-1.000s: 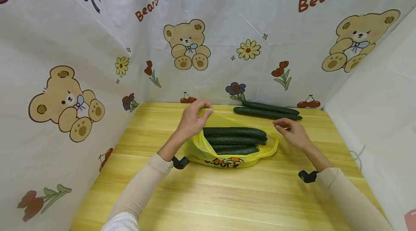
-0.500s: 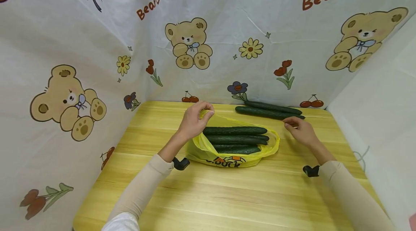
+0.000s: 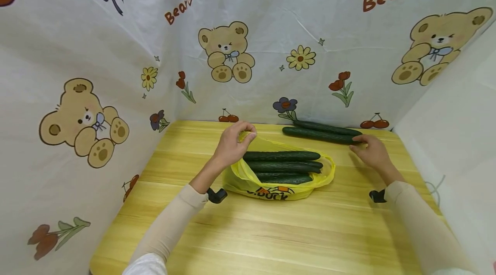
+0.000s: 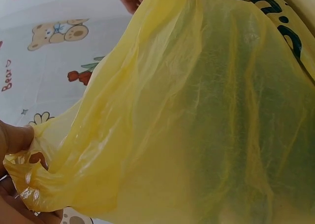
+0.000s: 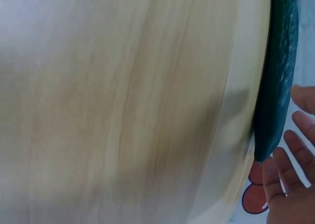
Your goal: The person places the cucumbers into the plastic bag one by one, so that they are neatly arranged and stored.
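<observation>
My left hand pinches the edge of a yellow plastic bag and holds that side up. In the left wrist view, the bag's gathered film sits between thumb and fingers. Several dark green cucumbers lie inside the bag, whose mouth faces up and right. Two more lie at the back of the table: a front cucumber and a rear cucumber. My right hand is at the front one's right end. In the right wrist view its fingers are spread beside the cucumber, not curled round it.
The wooden table carries the bag near its middle. A white cloth printed with bears and flowers hangs behind and to the left. A plain white surface bounds the right side.
My right hand has moved right and slightly back, from beside the bag's opening to the right end of the front cucumber. My left hand keeps its pinch on the bag.
</observation>
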Motion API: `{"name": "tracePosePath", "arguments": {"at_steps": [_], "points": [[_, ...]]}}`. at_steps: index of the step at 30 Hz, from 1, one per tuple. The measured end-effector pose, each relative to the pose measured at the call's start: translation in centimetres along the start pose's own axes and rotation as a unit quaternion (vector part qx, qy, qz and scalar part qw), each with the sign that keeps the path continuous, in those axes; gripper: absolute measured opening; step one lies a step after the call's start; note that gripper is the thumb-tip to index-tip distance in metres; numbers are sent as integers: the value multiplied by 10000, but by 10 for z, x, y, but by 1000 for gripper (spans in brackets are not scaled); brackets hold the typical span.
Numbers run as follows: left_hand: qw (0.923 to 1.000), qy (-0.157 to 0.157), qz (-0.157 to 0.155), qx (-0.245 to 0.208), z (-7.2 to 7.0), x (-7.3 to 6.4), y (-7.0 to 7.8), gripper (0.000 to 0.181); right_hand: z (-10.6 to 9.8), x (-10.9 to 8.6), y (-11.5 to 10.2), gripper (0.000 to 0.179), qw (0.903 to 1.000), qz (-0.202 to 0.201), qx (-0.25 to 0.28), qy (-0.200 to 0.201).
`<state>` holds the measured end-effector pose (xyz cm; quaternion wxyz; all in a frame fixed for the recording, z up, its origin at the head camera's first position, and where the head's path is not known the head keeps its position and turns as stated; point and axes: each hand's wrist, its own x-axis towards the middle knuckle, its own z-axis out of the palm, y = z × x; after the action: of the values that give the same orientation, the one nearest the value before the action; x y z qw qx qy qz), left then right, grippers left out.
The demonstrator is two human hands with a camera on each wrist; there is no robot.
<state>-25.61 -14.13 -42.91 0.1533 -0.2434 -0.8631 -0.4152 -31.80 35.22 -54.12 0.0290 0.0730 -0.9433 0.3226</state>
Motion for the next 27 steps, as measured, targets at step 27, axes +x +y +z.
{"name": "tracePosePath", "arguments": {"at_steps": [27], "points": [[9999,-14,-30,147,0,-2,4,10,9,22,14,63,9982,544,257,62]]}}
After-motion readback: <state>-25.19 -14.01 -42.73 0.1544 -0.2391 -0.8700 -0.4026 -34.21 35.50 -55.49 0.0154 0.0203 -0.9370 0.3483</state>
